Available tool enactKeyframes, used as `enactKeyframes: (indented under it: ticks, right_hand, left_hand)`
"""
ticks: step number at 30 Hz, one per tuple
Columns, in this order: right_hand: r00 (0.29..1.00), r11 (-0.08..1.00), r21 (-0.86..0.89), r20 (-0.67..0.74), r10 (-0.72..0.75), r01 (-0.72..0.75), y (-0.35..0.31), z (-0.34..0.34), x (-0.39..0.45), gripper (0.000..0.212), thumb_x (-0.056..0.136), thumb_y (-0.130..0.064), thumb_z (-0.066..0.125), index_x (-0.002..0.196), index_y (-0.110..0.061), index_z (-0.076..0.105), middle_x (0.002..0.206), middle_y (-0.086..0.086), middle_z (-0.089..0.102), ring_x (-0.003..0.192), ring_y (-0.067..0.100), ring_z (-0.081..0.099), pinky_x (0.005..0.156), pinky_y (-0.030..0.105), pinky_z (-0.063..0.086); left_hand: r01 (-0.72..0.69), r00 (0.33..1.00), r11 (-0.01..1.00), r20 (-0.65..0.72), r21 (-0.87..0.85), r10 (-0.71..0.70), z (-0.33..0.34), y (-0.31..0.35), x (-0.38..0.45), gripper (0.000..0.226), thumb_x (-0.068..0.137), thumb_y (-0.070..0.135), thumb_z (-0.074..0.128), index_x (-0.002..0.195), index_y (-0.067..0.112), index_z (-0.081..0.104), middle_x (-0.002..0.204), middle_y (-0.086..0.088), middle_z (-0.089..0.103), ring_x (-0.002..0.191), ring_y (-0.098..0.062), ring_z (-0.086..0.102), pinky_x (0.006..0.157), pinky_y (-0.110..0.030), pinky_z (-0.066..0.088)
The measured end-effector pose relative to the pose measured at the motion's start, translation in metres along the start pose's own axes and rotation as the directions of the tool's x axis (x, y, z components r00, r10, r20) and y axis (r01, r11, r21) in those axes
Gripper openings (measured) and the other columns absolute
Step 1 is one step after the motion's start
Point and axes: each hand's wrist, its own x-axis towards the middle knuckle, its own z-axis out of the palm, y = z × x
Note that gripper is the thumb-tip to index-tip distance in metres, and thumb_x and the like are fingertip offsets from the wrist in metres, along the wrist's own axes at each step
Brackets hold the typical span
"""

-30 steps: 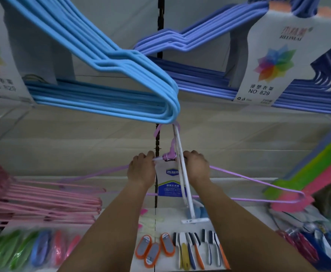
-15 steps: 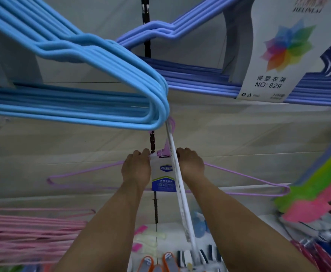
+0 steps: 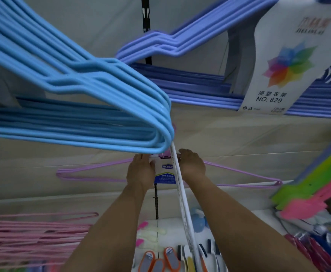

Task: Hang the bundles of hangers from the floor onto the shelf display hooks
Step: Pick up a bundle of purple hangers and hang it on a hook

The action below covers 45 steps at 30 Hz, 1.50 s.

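Now both hands are up at the far wall, either side of the purple hanger bundle (image 3: 239,170). Left hand (image 3: 140,171) has its fingers curled onto the top of the bundle beside the white and blue label (image 3: 165,173); right hand (image 3: 192,165) grips the same spot from the right, fingers wrapped over the neck by the pink clip (image 3: 165,155). The bundle sits flat against the shelf wall, its thin arms spreading left and right behind both wrists. A long white display hook (image 3: 182,201) runs from the wall toward the camera, passing between the forearms, right up against the right hand. Whether the bundle's hook is already over it, I cannot tell, because the light blue hanger bundle (image 3: 101,107) hangs close overhead and covers that spot. Up on the far right hangs a darker violet-blue bundle (image 3: 190,89) with a white card marked NO: 829 (image 3: 278,61). Low on the left hang pink hangers (image 3: 33,236), on the right green and pink flat hangers (image 3: 313,191), and small orange-edged items (image 3: 158,260) lie on the shelf below.
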Motion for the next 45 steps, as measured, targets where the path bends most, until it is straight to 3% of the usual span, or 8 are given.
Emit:
enactKeyframes:
  ticks: [2, 6, 10, 11, 14, 21, 35, 45]
  right_hand:
    - [1.000, 0.997, 0.082, 0.008, 0.014, -0.014, 0.000, -0.007, -0.005, 0.039, 0.101, -0.027, 0.039, 0.135, -0.011, 0.049, 0.134, 0.009, 0.053, 0.122, 0.027, 0.049, 0.100, 0.033, 0.038]
    - [0.998, 0.996, -0.064, 0.014, -0.055, 0.056, 0.003, -0.021, -0.019, 0.047, 0.102, -0.036, 0.035, 0.142, -0.012, 0.041, 0.139, 0.008, 0.050, 0.125, 0.025, 0.047, 0.097, 0.029, 0.032]
    - [0.997, 0.998, -0.012, 0.046, -0.057, 0.058, 0.009, -0.041, -0.040, 0.047, 0.102, -0.039, 0.036, 0.142, -0.014, 0.042, 0.141, 0.006, 0.049, 0.126, 0.023, 0.046, 0.098, 0.027, 0.032]
    - [0.996, 0.998, -0.003, 0.067, -0.058, 0.058, 0.010, -0.045, -0.046, 0.048, 0.102, -0.039, 0.036, 0.142, -0.014, 0.041, 0.142, 0.006, 0.048, 0.127, 0.023, 0.045, 0.100, 0.027, 0.032]
    - [0.992, 0.999, 0.004, 0.111, -0.053, 0.052, 0.016, -0.057, -0.063, 0.052, 0.101, -0.043, 0.036, 0.143, -0.014, 0.040, 0.144, 0.007, 0.046, 0.129, 0.024, 0.044, 0.103, 0.030, 0.034]
    - [0.993, 0.988, 0.150, 0.112, -0.035, 0.018, 0.026, -0.083, -0.113, 0.054, 0.100, -0.043, 0.038, 0.145, -0.013, 0.037, 0.149, 0.006, 0.040, 0.131, 0.024, 0.042, 0.107, 0.033, 0.034]
    - [0.971, 0.959, 0.168, -0.032, 0.237, -0.228, 0.035, -0.095, -0.260, 0.054, 0.101, -0.042, 0.036, 0.146, -0.014, 0.034, 0.150, 0.006, 0.038, 0.134, 0.025, 0.037, 0.106, 0.033, 0.031]
    - [0.876, 0.881, 0.227, -0.162, 0.455, -0.416, 0.101, -0.124, -0.353, 0.052, 0.099, -0.043, 0.039, 0.143, -0.014, 0.040, 0.144, 0.007, 0.046, 0.130, 0.027, 0.043, 0.102, 0.034, 0.037]
  left_hand:
    - [0.028, 1.000, 0.999, 0.004, -0.016, -0.028, -0.005, 0.005, -0.007, 0.039, 0.101, 0.023, 0.037, 0.137, 0.009, 0.044, 0.138, -0.012, 0.048, 0.128, -0.027, 0.042, 0.105, -0.036, 0.036]
    - [0.147, 0.989, 0.977, 0.055, -0.157, -0.140, -0.019, 0.018, -0.022, 0.037, 0.101, 0.022, 0.041, 0.136, 0.011, 0.047, 0.137, -0.009, 0.051, 0.126, -0.024, 0.047, 0.098, -0.025, 0.035]
    - [0.163, 0.984, 0.955, -0.031, -0.248, -0.176, -0.035, 0.030, -0.044, 0.011, 0.099, 0.024, 0.043, 0.097, 0.032, 0.050, 0.091, 0.016, 0.052, 0.078, -0.002, 0.049, 0.073, -0.024, 0.035]
    - [0.147, 0.986, 0.962, -0.042, -0.229, -0.161, -0.041, 0.034, -0.051, 0.014, 0.100, 0.025, 0.041, 0.096, 0.030, 0.054, 0.090, 0.013, 0.054, 0.080, -0.003, 0.051, 0.075, -0.027, 0.034]
    - [0.200, 0.980, 0.978, 0.003, -0.064, -0.201, -0.060, 0.047, -0.074, 0.035, 0.102, 0.029, 0.035, 0.124, 0.011, 0.054, 0.123, -0.011, 0.058, 0.111, -0.029, 0.054, 0.087, -0.036, 0.042]
    - [0.139, 0.988, 0.990, 0.062, 0.036, -0.141, -0.070, 0.047, -0.122, 0.050, 0.102, 0.036, 0.027, 0.146, 0.013, 0.033, 0.149, -0.007, 0.038, 0.136, -0.022, 0.035, 0.109, -0.031, 0.029]
    - [-0.078, 0.954, 0.996, 0.294, 0.046, 0.061, -0.072, 0.034, -0.231, 0.050, 0.103, 0.034, 0.029, 0.147, 0.010, 0.029, 0.149, -0.009, 0.036, 0.134, -0.025, 0.038, 0.108, -0.032, 0.032]
    - [-0.325, 0.852, 0.946, 0.435, -0.001, 0.293, -0.032, 0.126, -0.279, 0.046, 0.102, 0.035, 0.029, 0.140, 0.010, 0.037, 0.142, -0.012, 0.043, 0.127, -0.027, 0.044, 0.104, -0.036, 0.036]
